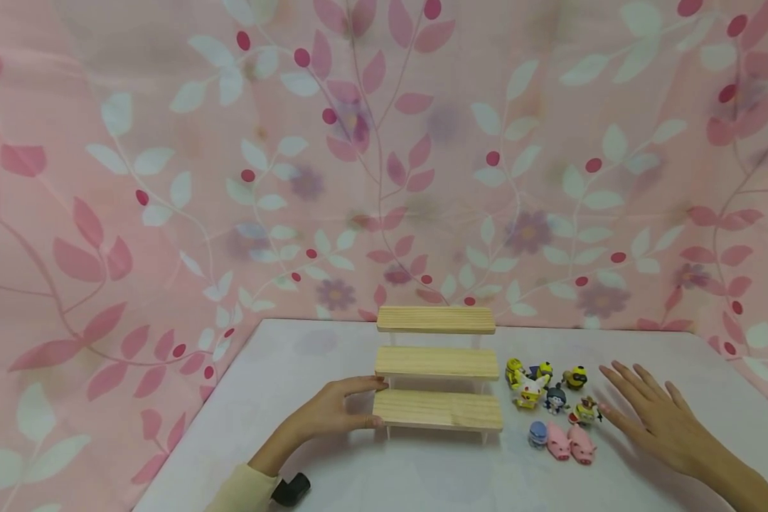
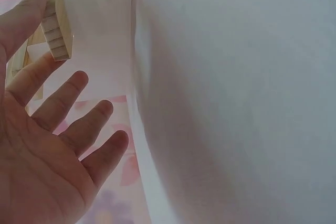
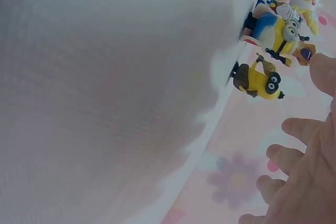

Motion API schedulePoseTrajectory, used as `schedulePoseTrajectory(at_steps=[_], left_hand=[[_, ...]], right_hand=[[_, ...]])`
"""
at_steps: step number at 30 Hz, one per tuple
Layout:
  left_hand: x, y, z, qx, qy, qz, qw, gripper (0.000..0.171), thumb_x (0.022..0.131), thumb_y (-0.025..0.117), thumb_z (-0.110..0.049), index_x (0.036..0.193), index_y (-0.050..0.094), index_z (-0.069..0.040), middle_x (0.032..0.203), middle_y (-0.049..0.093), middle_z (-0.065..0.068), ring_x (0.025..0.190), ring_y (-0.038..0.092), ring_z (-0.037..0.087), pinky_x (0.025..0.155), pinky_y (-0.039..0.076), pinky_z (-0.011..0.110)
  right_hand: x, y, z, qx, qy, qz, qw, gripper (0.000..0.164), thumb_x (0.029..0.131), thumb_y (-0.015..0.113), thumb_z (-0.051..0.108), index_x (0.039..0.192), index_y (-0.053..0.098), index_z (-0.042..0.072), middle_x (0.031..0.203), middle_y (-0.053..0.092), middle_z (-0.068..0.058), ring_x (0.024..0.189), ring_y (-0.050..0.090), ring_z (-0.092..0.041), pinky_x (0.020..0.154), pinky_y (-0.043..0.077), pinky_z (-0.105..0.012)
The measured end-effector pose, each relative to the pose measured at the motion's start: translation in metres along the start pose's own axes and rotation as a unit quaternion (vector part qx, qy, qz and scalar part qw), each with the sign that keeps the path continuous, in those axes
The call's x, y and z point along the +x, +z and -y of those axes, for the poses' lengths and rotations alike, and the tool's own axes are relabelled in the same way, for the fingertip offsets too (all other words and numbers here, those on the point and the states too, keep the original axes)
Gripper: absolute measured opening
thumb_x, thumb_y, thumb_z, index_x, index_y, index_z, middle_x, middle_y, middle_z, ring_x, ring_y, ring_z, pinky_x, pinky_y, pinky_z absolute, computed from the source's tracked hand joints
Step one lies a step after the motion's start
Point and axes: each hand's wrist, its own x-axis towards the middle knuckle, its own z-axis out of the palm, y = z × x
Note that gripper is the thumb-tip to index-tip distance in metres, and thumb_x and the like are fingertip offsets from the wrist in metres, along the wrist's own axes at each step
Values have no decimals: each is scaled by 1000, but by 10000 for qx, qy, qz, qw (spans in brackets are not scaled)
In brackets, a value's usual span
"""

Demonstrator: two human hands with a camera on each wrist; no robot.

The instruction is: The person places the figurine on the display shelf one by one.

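A three-tier stand with pale wooden planks (image 1: 436,411) and clear supports is in the middle of the table. At its left end my left hand (image 1: 339,409) holds the lowest plank between thumb and index finger; the other fingers spread loosely in the left wrist view. My right hand (image 1: 662,419) is held with fingers spread, to the right of a group of small toy figures. Nearest it are a yellow minion figure with a horned hat (image 1: 585,411) and another minion (image 1: 576,377). Two pink pigs (image 1: 569,444) lie in front, beside a small blue figure (image 1: 537,434).
Left of the pigs' back row are a white-and-yellow eared figure (image 1: 528,391), a dark-hooded figure (image 1: 555,399) and a yellow figure (image 1: 514,371). A white cloth covers the table (image 1: 333,469). Floral pink fabric (image 1: 384,156) hangs behind it.
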Motion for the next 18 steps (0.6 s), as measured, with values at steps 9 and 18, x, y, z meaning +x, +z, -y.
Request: schedulePoseTrajectory(at_steps=[9,18], left_hand=[[-1,0,-1,-182,-117,35,9998,64,83,77,-48,136,60,-15,142,54,-1,136,42,22,109,35,52],[-2,1,1,-430,-163,64,9989,62,85,77,-42,137,59,-12,142,54,-3,136,42,23,106,38,55]], right_hand=[[-1,-2,2,7,-66,-116,9999,72,99,57,40,158,23,15,154,29,-24,147,2,-42,107,-25,-53],[-1,-9,9,242,-297,-380,9985,68,97,63,36,155,33,15,148,38,-23,137,27,-49,102,12,-77]])
